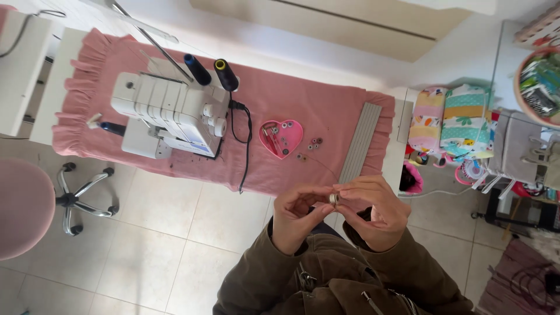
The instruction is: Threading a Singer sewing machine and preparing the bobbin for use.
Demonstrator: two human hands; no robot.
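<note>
A small round silvery bobbin [333,199] is pinched between the fingertips of both my hands, held in front of my chest above the tiled floor. My left hand [296,214] grips it from the left and my right hand [376,211] from the right, fingers curled. Beyond them stands a table under a pink ruffled cloth [326,111]. A pink heart-shaped dish [282,137] with small sewing parts lies on it, and a few loose bobbins [314,144] lie beside the dish.
A white overlock sewing machine [169,114] with two dark thread cones [211,70] stands on the table's left, its black cord [245,146] hanging off the front. A grey slatted strip [360,142] lies at the right end. A pink swivel chair [23,207] is left; cluttered fabric shelves [466,119] right.
</note>
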